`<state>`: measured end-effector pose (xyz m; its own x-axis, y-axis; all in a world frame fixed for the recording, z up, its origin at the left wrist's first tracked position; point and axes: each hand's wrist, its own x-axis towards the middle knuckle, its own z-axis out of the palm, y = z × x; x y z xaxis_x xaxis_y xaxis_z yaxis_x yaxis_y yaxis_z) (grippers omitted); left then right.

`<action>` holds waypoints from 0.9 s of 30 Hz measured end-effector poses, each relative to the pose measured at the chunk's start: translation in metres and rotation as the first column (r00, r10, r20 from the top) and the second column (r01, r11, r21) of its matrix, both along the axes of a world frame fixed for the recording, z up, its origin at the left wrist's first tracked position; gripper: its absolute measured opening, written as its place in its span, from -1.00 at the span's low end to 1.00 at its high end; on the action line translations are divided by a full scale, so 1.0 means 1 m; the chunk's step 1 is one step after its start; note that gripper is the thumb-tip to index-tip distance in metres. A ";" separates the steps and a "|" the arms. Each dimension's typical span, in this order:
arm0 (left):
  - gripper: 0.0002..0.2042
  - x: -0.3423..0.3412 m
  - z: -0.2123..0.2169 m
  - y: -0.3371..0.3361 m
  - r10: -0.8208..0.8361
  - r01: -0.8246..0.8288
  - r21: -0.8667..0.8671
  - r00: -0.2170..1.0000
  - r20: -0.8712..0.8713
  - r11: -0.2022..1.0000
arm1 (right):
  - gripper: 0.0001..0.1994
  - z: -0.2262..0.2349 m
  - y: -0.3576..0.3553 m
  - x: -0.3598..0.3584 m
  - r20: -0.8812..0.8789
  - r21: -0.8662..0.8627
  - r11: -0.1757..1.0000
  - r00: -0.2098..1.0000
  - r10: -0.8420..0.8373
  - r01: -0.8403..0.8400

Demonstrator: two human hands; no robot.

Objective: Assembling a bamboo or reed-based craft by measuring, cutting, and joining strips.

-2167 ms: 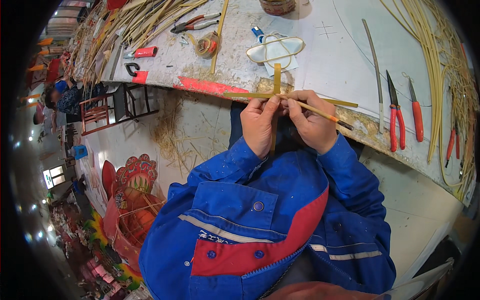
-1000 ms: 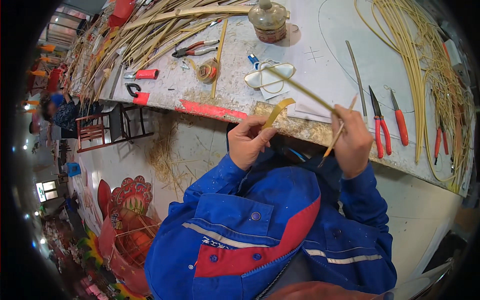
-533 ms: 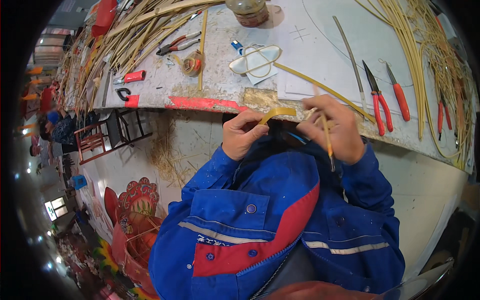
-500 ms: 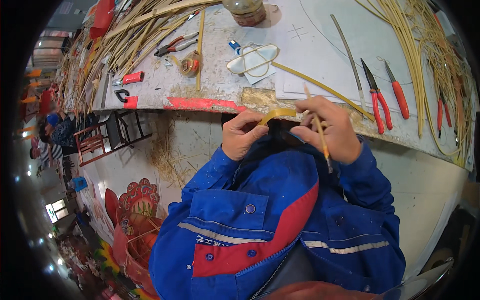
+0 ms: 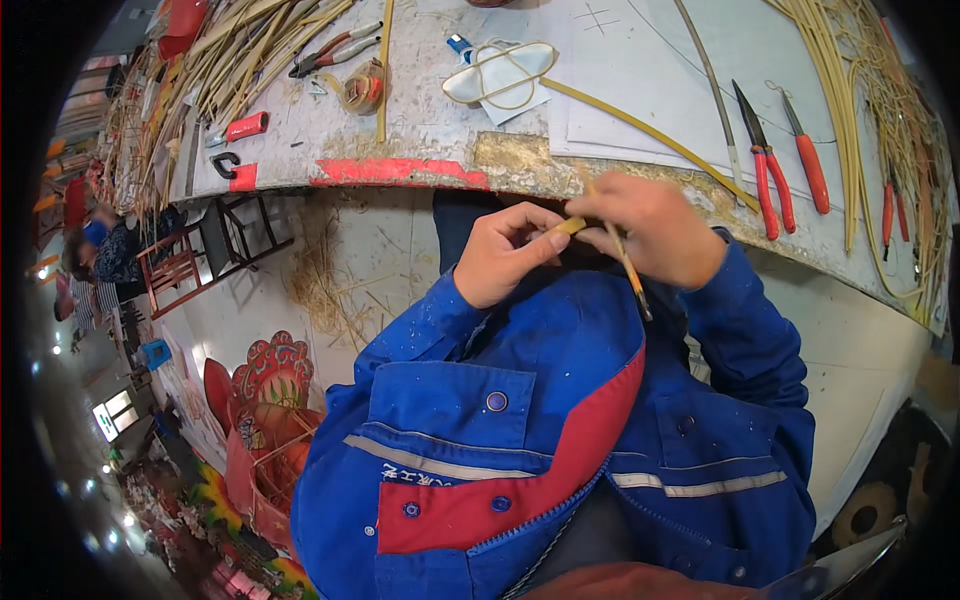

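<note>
- We are holding a thin bamboo strip between our two hands, just below the near edge of the bench and right above our blue jacket.
- Our left hand is curling closed, its thumb and fingers pinching the strip's pale yellow end.
- Our right hand is closing around a second sliver, which is sticking out below the fist and slanting down toward our chest; the two hands are nearly touching at the fingertips.
- Just beyond our right hand, a long yellow strip is lying diagonally across a white sheet of paper on the bench, running up toward a small looped frame of bent strip beyond our left hand.
- To the right of our right hand, red-handled pliers and a second red-handled tool are lying side by side on the bench.
- Farther right of them, a bundle of pale yellow strips is curving along the bench edge.
- Well beyond and to the left of our left hand, a roll of tape is sitting beside an upright-running stick, with a heap of split bamboo farther left.
- Near the bench edge left of our left hand, a red tape patch is marking the surface.
- Down to the left of our hands, a dark wooden chair is standing on the floor.
</note>
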<state>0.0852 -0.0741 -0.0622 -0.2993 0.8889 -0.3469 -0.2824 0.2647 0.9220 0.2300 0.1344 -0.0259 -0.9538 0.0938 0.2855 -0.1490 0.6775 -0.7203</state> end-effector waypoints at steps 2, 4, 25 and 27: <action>-0.79 0.006 -0.007 0.000 0.086 -0.087 0.008 0.990 0.116 0.996 | -0.67 0.001 0.010 0.000 -0.011 -0.016 1.000 1.000 -0.007 0.007; -0.79 0.009 -0.011 0.000 0.147 -0.151 0.010 0.974 0.170 0.989 | -0.72 0.003 0.030 0.001 -0.176 0.210 0.883 0.905 -0.389 0.420; -0.73 0.027 -0.024 0.012 0.412 -0.453 0.065 0.855 0.316 0.889 | -0.77 -0.012 -0.015 0.009 -0.033 0.152 0.963 0.975 -0.220 0.222; -0.73 0.027 -0.024 0.013 0.406 -0.450 0.083 0.859 0.313 0.889 | -0.74 -0.017 -0.019 0.005 -0.047 0.230 0.956 0.983 -0.175 0.181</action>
<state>0.1125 -0.0606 -0.0862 -0.5723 0.7426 -0.3478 -0.5873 -0.0753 0.8058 0.2349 0.1153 -0.0427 -0.9196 0.1898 0.3439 -0.0270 0.8429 -0.5375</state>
